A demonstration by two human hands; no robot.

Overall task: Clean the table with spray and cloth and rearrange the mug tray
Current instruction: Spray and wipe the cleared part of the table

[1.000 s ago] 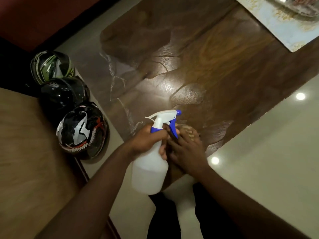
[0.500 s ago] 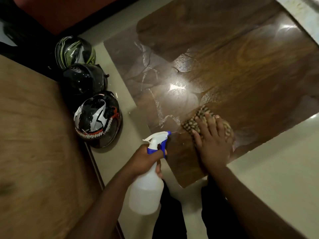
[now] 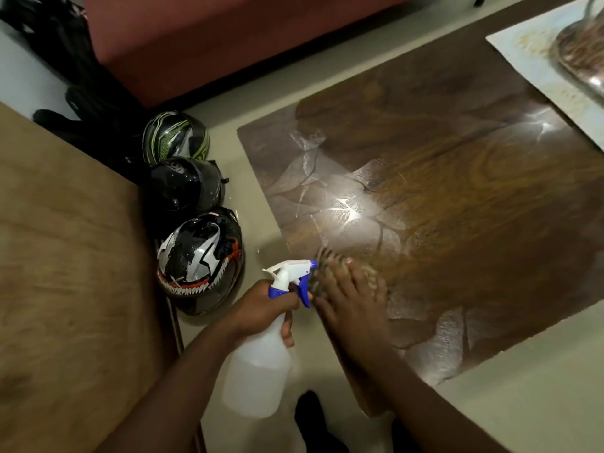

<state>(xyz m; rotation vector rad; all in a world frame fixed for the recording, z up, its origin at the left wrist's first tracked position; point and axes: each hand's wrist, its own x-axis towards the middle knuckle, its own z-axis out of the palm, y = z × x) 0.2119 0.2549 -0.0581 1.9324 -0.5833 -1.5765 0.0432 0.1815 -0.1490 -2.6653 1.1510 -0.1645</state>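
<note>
Blurred right hand [image 3: 354, 300] hides most of cloth [image 3: 330, 268]; tray [image 3: 585, 57] cut off.

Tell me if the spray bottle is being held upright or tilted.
Tilted. The left hand grips the spray bottle at its neck, its nozzle leaning toward the table and its base swung back toward the person.

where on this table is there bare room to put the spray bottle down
Most of the wooden table is bare: the wide stretch between the right hand on the cloth and the pale mat at the far corner. The near corner is crowded by both hands and the spray bottle. The mat carries a metal tray.
</note>
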